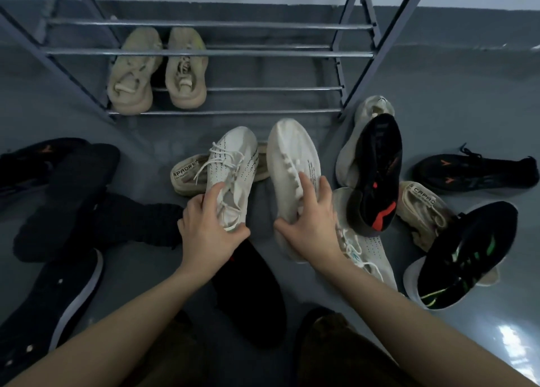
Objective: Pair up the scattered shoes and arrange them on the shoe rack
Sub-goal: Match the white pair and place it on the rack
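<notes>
Grey floor, shoe rack behind. In front of rack, left hand grips white laced sneaker; right hand grips its white mate. Pairing step; next prob. lift both onto rack beside beige pair.

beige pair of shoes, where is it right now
In the head view the beige pair sits side by side at the left end of the shoe rack's lowest shelf, beyond the white sneakers both hands hold.
</notes>
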A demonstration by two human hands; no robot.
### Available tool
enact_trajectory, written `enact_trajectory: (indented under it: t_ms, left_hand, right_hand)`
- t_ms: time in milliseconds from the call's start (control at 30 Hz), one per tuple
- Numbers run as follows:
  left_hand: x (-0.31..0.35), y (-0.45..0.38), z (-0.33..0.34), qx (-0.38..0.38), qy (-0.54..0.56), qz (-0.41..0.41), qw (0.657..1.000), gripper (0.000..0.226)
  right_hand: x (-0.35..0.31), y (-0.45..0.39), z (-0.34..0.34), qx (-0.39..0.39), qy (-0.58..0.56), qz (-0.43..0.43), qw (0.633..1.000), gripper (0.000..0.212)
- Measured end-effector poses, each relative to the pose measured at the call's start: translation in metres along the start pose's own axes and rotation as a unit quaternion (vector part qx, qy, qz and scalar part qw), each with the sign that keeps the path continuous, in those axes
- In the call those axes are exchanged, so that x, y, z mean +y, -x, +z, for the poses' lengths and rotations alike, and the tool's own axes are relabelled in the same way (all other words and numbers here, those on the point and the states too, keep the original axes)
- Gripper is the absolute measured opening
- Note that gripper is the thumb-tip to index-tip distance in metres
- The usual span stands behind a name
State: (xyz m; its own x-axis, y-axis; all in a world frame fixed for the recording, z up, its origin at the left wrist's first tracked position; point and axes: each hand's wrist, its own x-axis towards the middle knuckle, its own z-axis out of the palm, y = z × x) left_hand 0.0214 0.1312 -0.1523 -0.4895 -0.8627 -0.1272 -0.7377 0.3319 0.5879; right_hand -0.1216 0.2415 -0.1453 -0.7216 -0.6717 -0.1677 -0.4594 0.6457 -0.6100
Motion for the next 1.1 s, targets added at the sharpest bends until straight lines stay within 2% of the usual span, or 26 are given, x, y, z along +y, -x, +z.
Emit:
enact_trajectory:
  t_ms: [133,267,367,467,567,633,767,933,1100]
  left_hand:
    - [-0.013,-0.001,-0.008,-0.006,-0.021,-0.019,1.000,0.081]
    - [-0.022,-0.012,-0.006,-0.086,-0.134,-0.012,0.987,0.099]
    - [-0.024,-0.012,-0.004,-0.090,-0.109,-0.010,0.990,0.104]
    - [-0.026,-0.009,-0.005,-0.062,-0.045,0.000,0.997,0.095]
    - [-0.023,-0.006,-0.009,-0.028,-0.006,0.004,1.000,0.088]
    - [-0.019,-0.004,-0.013,-0.010,0.016,0.013,1.000,0.087]
    - [-0.004,-0.014,-0.023,0.028,0.034,0.040,0.998,0.084]
    - [0.025,-0.058,-0.033,0.058,0.058,0.039,0.996,0.073]
    - [0.043,-0.115,-0.022,0.067,0.049,0.046,0.996,0.061]
  right_hand:
    - [-0.018,-0.029,0.021,-0.032,-0.006,0.010,0.999,0.095]
    - [-0.013,-0.035,0.044,-0.090,0.042,0.019,0.995,0.096]
    - [-0.004,-0.023,0.048,-0.085,0.055,0.043,0.994,0.098]
    - [0.003,-0.004,0.046,-0.097,0.070,0.036,0.992,0.105]
    - [0.003,0.002,0.039,-0.046,0.021,0.000,0.999,0.087]
    - [-0.002,0.000,0.030,-0.013,0.004,-0.015,1.000,0.082]
    - [-0.018,-0.009,0.012,0.072,-0.098,-0.021,0.992,0.072]
    - [-0.037,-0.040,-0.004,0.122,-0.145,-0.025,0.982,0.061]
    - [-0.044,-0.099,-0.007,0.140,-0.126,-0.018,0.982,0.059]
